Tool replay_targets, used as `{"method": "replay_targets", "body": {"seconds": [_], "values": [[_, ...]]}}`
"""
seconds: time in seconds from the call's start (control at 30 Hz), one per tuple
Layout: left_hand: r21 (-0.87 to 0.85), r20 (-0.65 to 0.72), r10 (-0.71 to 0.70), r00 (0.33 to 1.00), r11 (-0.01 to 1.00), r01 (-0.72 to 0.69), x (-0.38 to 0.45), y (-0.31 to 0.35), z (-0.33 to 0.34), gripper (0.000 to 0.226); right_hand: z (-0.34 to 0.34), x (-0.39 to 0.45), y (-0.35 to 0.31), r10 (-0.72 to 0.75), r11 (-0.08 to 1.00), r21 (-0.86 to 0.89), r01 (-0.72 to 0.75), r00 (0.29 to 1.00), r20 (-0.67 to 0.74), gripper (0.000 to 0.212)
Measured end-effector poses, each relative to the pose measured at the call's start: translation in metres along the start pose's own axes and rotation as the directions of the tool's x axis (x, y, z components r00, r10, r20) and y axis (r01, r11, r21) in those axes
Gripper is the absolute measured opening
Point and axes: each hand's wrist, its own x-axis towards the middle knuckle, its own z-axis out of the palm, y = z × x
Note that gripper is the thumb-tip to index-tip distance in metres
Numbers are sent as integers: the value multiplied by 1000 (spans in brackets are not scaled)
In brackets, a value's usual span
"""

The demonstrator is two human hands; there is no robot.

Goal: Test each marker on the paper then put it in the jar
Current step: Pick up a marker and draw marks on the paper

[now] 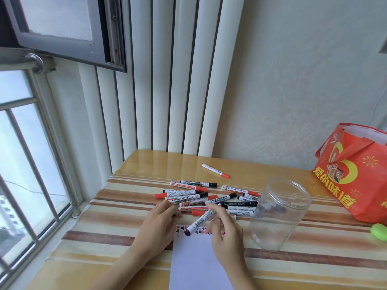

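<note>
Striped table (125, 233) by window (25, 143), lower frame. We see jar (278, 214) upright, seemingly empty. Right hand (225, 231) pinches marker (200, 221); left hand (159, 222) grips cap.

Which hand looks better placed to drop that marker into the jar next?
Probably the right hand: it already holds the marker, whose tip is at the paper, and the clear jar stands on its side. The left hand rests by the marker pile.
</note>
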Motion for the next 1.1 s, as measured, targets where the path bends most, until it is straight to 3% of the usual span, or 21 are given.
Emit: {"method": "replay_targets", "body": {"seconds": [0.13,0.23,0.4,0.47,0.53,0.63,0.73,0.8,0.97,1.1], "values": [[103,172,89,981,989,-108,-19,-7,-11,30,2,0,1,66,998,5,-67,990,123,51],[140,249,117,962,978,-155,-28,-13,-15,57,-1,2,-6,86,994,47,-95,982,168,21],[181,299,107,948,969,-166,-32,-16,-9,79,-11,5,-22,222,925,254,-283,944,246,32],[205,293,108,950,963,-173,-34,-19,-6,78,-11,13,-32,312,838,365,-405,905,289,30],[235,282,130,950,951,-200,-35,-20,-4,77,-9,22,-41,383,730,423,-537,834,397,15],[280,293,141,945,933,-226,-37,-20,-1,76,2,25,-45,406,701,359,-617,758,510,4],[269,330,119,936,939,-214,-38,-21,-1,77,16,12,-38,465,741,270,-615,759,456,4],[276,340,111,934,937,-212,-38,-21,-1,78,20,3,-32,485,756,251,-605,775,406,15],[313,348,119,930,920,-236,-38,-18,-4,85,19,-4,-34,457,792,234,-564,802,385,17],[273,338,66,939,948,-165,-38,-14,-4,86,15,-4,-35,448,795,245,-554,810,377,19]]}}
